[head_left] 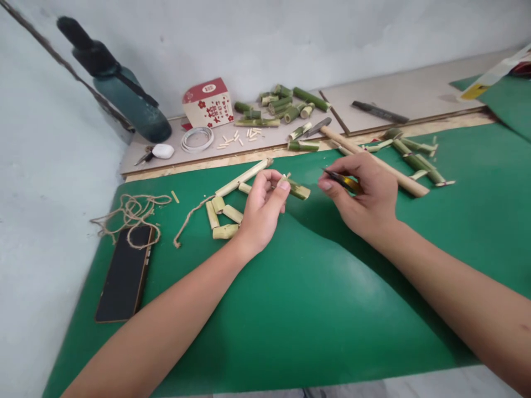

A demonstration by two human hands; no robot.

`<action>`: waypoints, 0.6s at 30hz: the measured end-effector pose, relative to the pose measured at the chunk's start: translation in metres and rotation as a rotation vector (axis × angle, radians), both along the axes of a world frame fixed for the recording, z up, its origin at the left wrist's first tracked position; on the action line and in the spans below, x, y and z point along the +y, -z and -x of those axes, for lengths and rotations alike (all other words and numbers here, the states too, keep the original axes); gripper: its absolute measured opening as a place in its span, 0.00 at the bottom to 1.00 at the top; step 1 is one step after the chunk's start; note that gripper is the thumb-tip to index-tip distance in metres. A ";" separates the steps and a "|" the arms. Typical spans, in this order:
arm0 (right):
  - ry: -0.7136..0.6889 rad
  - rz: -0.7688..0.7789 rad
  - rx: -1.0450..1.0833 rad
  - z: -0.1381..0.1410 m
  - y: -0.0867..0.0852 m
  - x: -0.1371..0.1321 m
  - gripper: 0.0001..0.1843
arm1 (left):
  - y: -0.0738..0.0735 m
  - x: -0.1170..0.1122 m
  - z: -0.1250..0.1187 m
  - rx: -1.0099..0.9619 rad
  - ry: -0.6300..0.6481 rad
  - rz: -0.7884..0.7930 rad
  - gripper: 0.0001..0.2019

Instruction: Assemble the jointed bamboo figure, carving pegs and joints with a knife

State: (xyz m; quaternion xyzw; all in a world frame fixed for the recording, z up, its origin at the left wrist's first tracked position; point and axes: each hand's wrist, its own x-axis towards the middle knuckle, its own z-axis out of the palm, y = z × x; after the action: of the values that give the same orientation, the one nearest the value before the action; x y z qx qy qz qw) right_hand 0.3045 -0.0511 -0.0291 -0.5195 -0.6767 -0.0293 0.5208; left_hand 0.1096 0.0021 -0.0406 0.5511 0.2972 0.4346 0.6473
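My left hand [265, 210] is closed on a short bamboo piece [299, 189], pinched between thumb and fingers. Part of its green skin shows, along with pale bare patches, and its free end points right. In my right hand [365, 193] is a small craft knife [347, 181] with a black and yellow handle, its dark tip pointing left. A gap separates the tip from the bamboo. Several peeled bamboo pieces [226, 231] lie beside my left wrist, and a longer peeled stick [244, 177] lies behind that hand.
Twine [128, 213] and a phone [124, 276] lie at left on the green mat [282, 331]. Behind my right hand are a wooden-handled tool [398, 178] and partly cut bamboo [418, 163]. Along the wall stand a bottle [128, 99], a box [211, 108], and green bamboo pieces [286, 105].
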 end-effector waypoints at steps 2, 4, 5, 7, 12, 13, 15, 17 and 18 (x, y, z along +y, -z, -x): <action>0.020 -0.027 -0.042 0.000 -0.003 0.000 0.06 | 0.000 0.000 0.000 -0.007 -0.002 -0.007 0.13; 0.043 -0.033 -0.058 0.001 -0.005 -0.001 0.05 | 0.000 0.000 0.001 -0.010 -0.009 -0.010 0.10; 0.053 -0.035 -0.061 0.001 -0.005 -0.001 0.05 | 0.000 0.000 0.001 -0.006 -0.016 -0.009 0.09; 0.057 -0.036 -0.068 0.002 -0.005 -0.002 0.05 | 0.000 0.000 0.001 0.017 -0.033 -0.001 0.08; 0.013 0.003 -0.065 0.005 -0.006 -0.003 0.04 | -0.003 -0.001 0.000 0.059 -0.059 0.006 0.09; 0.013 0.005 -0.072 0.006 -0.007 -0.002 0.05 | -0.003 -0.001 0.000 0.058 -0.060 0.003 0.10; 0.015 -0.005 -0.092 0.006 -0.008 -0.002 0.05 | -0.003 -0.002 -0.001 0.057 -0.060 0.000 0.11; 0.016 -0.021 -0.100 0.005 -0.008 -0.001 0.05 | -0.002 -0.003 -0.001 0.057 -0.057 -0.002 0.12; 0.019 -0.021 -0.094 0.005 -0.008 -0.001 0.05 | -0.002 -0.003 -0.001 0.058 -0.055 -0.004 0.13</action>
State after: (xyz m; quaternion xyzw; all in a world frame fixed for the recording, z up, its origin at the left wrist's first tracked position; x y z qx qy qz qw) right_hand 0.2994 -0.0519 -0.0211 -0.5183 -0.6952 -0.0657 0.4938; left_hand 0.1105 -0.0012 -0.0383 0.5565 0.3301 0.4366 0.6251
